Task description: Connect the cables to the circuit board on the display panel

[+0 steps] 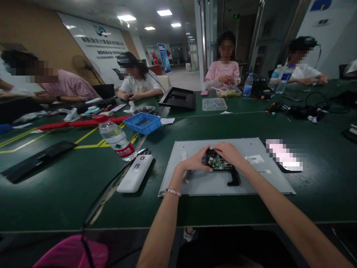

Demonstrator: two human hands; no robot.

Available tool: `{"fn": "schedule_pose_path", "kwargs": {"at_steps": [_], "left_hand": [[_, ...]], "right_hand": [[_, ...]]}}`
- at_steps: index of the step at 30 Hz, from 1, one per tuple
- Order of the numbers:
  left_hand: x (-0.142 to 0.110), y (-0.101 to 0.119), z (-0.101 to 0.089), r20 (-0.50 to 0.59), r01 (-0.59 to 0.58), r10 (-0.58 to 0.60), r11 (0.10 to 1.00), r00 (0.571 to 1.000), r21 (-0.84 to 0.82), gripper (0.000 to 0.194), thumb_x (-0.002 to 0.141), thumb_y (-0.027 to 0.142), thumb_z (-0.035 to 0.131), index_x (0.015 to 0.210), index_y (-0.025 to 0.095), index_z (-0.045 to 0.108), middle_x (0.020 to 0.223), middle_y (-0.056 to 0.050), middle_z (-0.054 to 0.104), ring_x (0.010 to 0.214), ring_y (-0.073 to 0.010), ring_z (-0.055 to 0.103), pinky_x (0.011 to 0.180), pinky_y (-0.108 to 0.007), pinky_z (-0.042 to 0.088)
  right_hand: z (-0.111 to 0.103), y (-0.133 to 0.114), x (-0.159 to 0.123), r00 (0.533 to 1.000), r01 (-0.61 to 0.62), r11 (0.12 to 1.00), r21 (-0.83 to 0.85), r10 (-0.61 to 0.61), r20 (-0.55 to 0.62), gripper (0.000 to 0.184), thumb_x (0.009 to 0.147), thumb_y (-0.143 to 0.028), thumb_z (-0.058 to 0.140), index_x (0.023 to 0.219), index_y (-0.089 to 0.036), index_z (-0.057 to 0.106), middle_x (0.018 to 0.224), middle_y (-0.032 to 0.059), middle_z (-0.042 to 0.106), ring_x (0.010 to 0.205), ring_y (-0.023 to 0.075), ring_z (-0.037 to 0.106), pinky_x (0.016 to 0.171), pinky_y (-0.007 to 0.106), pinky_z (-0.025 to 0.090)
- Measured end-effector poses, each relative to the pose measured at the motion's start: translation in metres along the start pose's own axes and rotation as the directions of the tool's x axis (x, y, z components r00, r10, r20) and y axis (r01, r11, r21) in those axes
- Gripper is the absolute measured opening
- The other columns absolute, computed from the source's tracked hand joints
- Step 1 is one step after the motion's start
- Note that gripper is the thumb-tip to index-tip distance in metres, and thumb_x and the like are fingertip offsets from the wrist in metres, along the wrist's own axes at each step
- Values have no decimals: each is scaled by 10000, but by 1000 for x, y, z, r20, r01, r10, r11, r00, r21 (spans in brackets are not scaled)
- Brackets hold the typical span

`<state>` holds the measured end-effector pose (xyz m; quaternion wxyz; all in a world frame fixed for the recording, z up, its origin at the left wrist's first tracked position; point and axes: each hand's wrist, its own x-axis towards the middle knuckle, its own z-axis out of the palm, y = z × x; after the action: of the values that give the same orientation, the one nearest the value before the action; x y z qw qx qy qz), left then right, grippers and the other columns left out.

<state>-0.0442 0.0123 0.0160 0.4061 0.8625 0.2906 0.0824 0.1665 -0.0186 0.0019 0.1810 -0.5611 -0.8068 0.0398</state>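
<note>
Bare forearms (164, 219) reach in from the near side, over a broad green desk (50, 208) that runs from left to right across the scene. Several co-workers sit along its far side, among them a person in a pink top (223, 70), across from the working hands. A pale metal panel (199, 184) lies flat at the near edge, under both hands. Well beyond it, towards the far side, stands a tilted black frame (178, 98), and at the left lies a long black bar (39, 160). Left of the panel, a red-capped bottle (117, 139) leans to the left, with a blue tray (145, 128) just beyond it and a white device (136, 173) on its near side. A phone (284, 154) lies at the panel's right edge, its screen masked.

Over the middle of the panel, the left hand (195, 160) spreads thumb and fingers about the left end of a green circuit board (219, 162), while the fingers of the right hand (229, 152) bend over its far edge. Whether either grip is clenched on the board or merely touching it, one cannot tell. Beside the board, on its near right, sits a black bracket (233, 179), and a beaded bracelet (173, 192) rings the left wrist
</note>
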Motion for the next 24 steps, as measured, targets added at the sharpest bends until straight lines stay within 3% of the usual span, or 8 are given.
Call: {"fn": "schedule_pose_path", "kwargs": {"at_steps": [7, 17, 22, 24], "left_hand": [[-2, 3, 0, -10, 19, -19, 1000, 1000, -11, 1154, 595, 473, 748, 1471, 192, 51, 1537, -120, 91, 1398, -313, 141, 1152, -449, 125], [2, -3, 3, -11, -32, 32, 999, 999, -5, 1205, 595, 465, 760, 1471, 166, -12, 1535, -150, 50, 1394, -335, 133, 1142, -469, 143], [2, -4, 4, -46, -86, 89, 994, 995, 63, 1207, 601, 477, 759, 1470, 195, -30, 1532, -149, 53, 1398, -339, 107, 1140, -493, 139], [2, 2, 5, -65, -99, 108, 987, 992, 124, 1192, 611, 487, 753, 1470, 211, -25, 1534, -139, 46, 1401, -331, 98, 1139, -492, 151]], "right_hand": [[-2, 0, 3, 1000, 18, 996, 92, -18, -6, 282, 934, -282, 422, 983, -173, 677, 981, 82, 684, 927, 182, 597, 819, 272, 408], [3, 10, 6, 990, -76, 967, 245, 103, -101, 240, 902, -216, 450, 1013, -190, 661, 1002, 64, 702, 936, 186, 630, 834, 276, 433], [-19, 27, -2, 967, -72, 946, 315, 143, -209, 231, 866, -207, 479, 994, -208, 671, 983, 38, 706, 909, 186, 642, 836, 296, 461], [-31, 43, -13, 963, -107, 934, 340, 183, -198, 230, 846, -202, 488, 970, -214, 681, 957, 30, 709, 892, 185, 646, 826, 308, 476]]}}
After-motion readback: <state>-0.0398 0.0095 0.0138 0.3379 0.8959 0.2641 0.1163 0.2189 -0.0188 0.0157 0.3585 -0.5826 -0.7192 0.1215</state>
